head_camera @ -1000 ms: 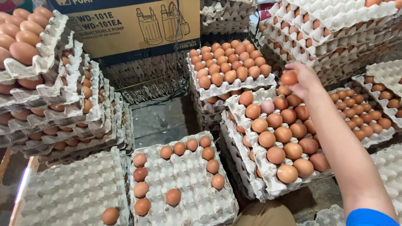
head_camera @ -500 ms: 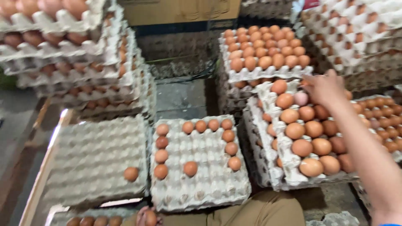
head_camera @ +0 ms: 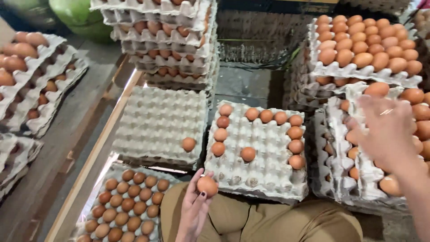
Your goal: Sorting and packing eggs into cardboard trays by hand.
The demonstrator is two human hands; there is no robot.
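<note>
My left hand [head_camera: 192,213] is low in the middle, above my lap, and holds one brown egg [head_camera: 207,186] in its fingertips. Just beyond it lies a grey pulp tray [head_camera: 255,179] with eggs along its far and side rows and one in the middle [head_camera: 247,153]. My right hand [head_camera: 385,130] is blurred, fingers spread, over a stacked tray of brown eggs [head_camera: 358,188] on the right. Whether it holds an egg is hidden by the blur.
A nearly bare tray [head_camera: 156,121] with a single egg [head_camera: 188,144] lies left of centre. A full tray [head_camera: 130,201] sits at bottom left. Tall egg-tray stacks stand at the back [head_camera: 165,45], back right [head_camera: 367,45] and far left [head_camera: 27,80]. A wooden edge [head_camera: 98,148] runs diagonally.
The view has swung left and down. My right hand came back from the far stack toward the near right tray. My left hand rose into view with an egg.
</note>
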